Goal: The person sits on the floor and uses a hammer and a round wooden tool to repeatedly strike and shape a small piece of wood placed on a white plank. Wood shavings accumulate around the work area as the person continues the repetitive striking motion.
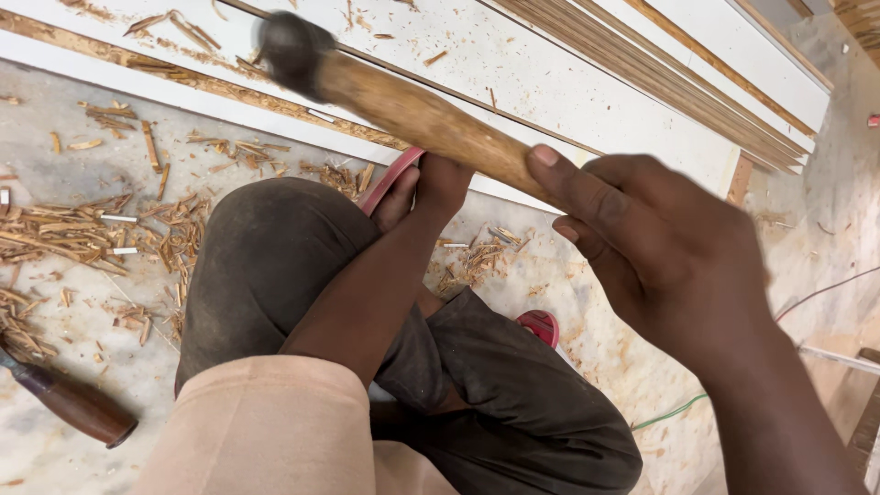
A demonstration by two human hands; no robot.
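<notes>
A pale stone floor (pixel 73 367), dusty and littered with wood chips (pixel 82 234), runs up to a stack of white-faced boards (pixel 550 73) whose raw chipboard edges show as brown stripes across the top of the view. The person squats over it, dark trousers (pixel 266 266) filling the middle.

The right hand (pixel 660 247) is wrapped tight round the wooden handle of a hammer (pixel 412 115), thumb lying along the shaft and fingers curled underneath. The handle slants up and left from the fist, so the dark head sits well away from the hand, over the board edge. The head is blurred and its shape is hard to read.

The left hand (pixel 440 188) reaches down past the knee to the near edge of the boards. Its fingers are folded under and hidden, so whether it holds anything cannot be told. A red sandal (pixel 390 179) shows just beside it, mostly covered by the leg; a second red piece (pixel 541 325) peeks out lower right.

At the lower left a dark wooden tool handle (pixel 78 408) lies on the floor, its working end cut off by the frame.
</notes>
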